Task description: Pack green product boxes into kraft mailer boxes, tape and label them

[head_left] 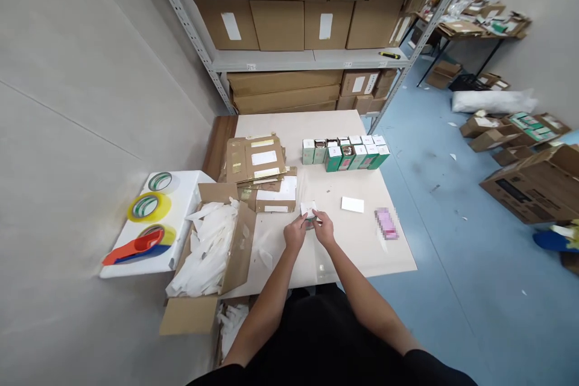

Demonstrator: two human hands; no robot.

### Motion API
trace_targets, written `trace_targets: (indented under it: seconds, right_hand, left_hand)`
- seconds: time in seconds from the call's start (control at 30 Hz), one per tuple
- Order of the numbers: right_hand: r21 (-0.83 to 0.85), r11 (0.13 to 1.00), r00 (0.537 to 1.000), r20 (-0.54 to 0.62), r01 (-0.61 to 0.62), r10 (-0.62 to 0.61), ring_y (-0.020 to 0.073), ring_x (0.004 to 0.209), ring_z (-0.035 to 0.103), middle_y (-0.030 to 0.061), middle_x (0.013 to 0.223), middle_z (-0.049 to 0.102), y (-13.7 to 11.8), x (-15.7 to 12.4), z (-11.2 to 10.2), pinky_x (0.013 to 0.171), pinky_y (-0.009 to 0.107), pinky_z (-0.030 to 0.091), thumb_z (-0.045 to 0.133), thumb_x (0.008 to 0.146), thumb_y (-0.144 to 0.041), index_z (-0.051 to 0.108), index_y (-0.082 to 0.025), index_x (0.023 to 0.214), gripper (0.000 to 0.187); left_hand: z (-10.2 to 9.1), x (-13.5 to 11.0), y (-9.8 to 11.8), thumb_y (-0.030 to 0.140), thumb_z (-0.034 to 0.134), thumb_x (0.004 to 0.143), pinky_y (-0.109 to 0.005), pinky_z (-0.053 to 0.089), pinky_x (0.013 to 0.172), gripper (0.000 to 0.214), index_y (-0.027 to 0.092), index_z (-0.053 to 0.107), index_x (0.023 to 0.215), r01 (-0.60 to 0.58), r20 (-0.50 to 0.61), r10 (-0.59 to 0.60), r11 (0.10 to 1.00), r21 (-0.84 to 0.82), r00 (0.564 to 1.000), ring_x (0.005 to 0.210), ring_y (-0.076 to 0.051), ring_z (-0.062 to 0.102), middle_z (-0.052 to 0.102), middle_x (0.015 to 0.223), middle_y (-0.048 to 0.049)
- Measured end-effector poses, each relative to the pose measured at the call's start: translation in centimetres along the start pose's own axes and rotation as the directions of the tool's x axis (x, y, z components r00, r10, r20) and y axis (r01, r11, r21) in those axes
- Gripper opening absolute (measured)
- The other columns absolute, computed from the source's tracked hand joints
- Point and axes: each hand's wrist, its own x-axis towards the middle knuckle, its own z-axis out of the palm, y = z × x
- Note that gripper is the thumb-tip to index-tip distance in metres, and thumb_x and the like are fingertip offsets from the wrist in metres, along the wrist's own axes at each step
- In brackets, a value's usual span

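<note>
At the middle of the pale tabletop [289, 253], a small white and green box [309, 210] is held between my two hands. My left hand [295, 233] grips its left side with closed fingers. On its right side, my right hand [324, 229] has its fingers pinched at the edge. A flat white box [352, 204] lies to the right of my hands, and farther right is a pink item [386, 224], blurred out. Beyond my hands, several small green and white boxes [357, 157] stand upright in two rows; a few show dark round tops.
Flattened cardboard boxes [256, 160] are stacked at left. Nearer, an open carton [244, 247] holds white paper strips. Tape rolls [148, 207] and an orange tape dispenser [136, 246] rest on a white block. Shelving [289, 60] with cartons stands behind; a yellow cutter [389, 55] lies on it.
</note>
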Motion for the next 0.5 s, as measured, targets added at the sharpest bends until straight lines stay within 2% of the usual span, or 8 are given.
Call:
trace_targets:
  seconds: [0.13,0.23,0.37,0.43,0.5]
  right_hand:
    - [-0.027,0.996,0.996,0.003,-0.086,0.086,0.0245,0.118,0.067,0.0090,0.126,0.071,1.9,-3.6,1.1,0.088,0.039,0.064,0.054,0.084,-0.023,0.076,-0.026,0.123,0.044]
    - [-0.036,0.995,0.996,-0.017,-0.090,0.089,0.0252,0.123,0.065,0.0103,0.131,0.069,2.7,-4.9,1.6,0.088,0.039,0.063,0.052,0.081,-0.021,0.074,-0.024,0.124,0.048]
    - [-0.074,0.995,0.998,-0.026,-0.067,0.065,0.0250,0.127,0.063,0.0086,0.135,0.068,2.9,-5.6,2.2,0.090,0.040,0.063,0.053,0.078,-0.019,0.071,-0.026,0.129,0.054]
    - [-0.103,0.994,0.999,-0.016,-0.045,0.044,0.0245,0.127,0.063,0.0073,0.137,0.067,3.0,-5.8,2.5,0.095,0.042,0.062,0.054,0.078,-0.018,0.069,-0.027,0.132,0.056]
    - [-0.129,0.991,1.000,-0.007,-0.031,0.030,0.0243,0.129,0.062,0.0069,0.141,0.065,3.3,-6.0,2.7,0.101,0.044,0.059,0.055,0.079,-0.018,0.066,-0.028,0.136,0.059]
  left_hand:
    - [0.4,-2.7,-2.1,0.017,0.055,0.098,-0.038,0.054,0.101,0.046,0.029,0.068,0.140,0.026,0.160,-0.040,0.996,0.088,0.986,0.109,-0.027,0.073,0.075,0.130,-0.0088]
    - [-0.2,-3.5,-2.8,0.020,0.055,0.098,-0.037,0.053,0.102,0.047,0.030,0.067,0.142,-0.001,0.222,-0.029,0.991,0.131,0.975,0.111,-0.026,0.072,0.077,0.125,-0.0079]
    - [-1.5,-3.2,-3.0,0.025,0.054,0.101,-0.036,0.053,0.103,0.041,0.027,0.070,0.138,-0.064,0.200,0.037,0.990,0.129,0.979,0.117,-0.025,0.069,0.074,0.131,-0.0086]
    - [-1.8,-2.7,-3.0,0.025,0.057,0.100,-0.036,0.052,0.105,0.040,0.027,0.070,0.138,-0.094,0.166,0.066,0.982,0.167,0.984,0.123,-0.025,0.066,0.066,0.143,-0.0088]
    - [-2.0,-2.0,-2.8,0.025,0.063,0.097,-0.035,0.050,0.108,0.042,0.028,0.069,0.139,-0.138,0.183,0.097,0.964,0.227,0.978,0.129,-0.025,0.063,0.057,0.154,-0.0076]
